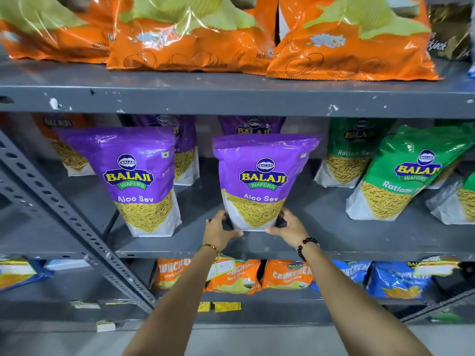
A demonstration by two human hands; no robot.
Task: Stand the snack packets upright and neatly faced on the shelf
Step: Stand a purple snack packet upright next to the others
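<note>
A purple Aloo Sev packet (261,181) stands upright, label forward, near the front of the grey middle shelf (334,242). My left hand (218,232) grips its lower left corner and my right hand (289,227) grips its lower right corner. A second purple Aloo Sev packet (133,176) stands to the left, leaning slightly. Two more purple packets (185,150) (252,125) stand behind them. Green Ratlami Sev packets (403,173) (349,152) stand to the right, the front one tilted.
Large orange chip bags (190,34) lie on the upper shelf. Orange and blue Crunchex packets (285,274) fill the shelf below. A perforated diagonal brace (64,209) crosses the left side. An orange packet (64,142) stands at the back left.
</note>
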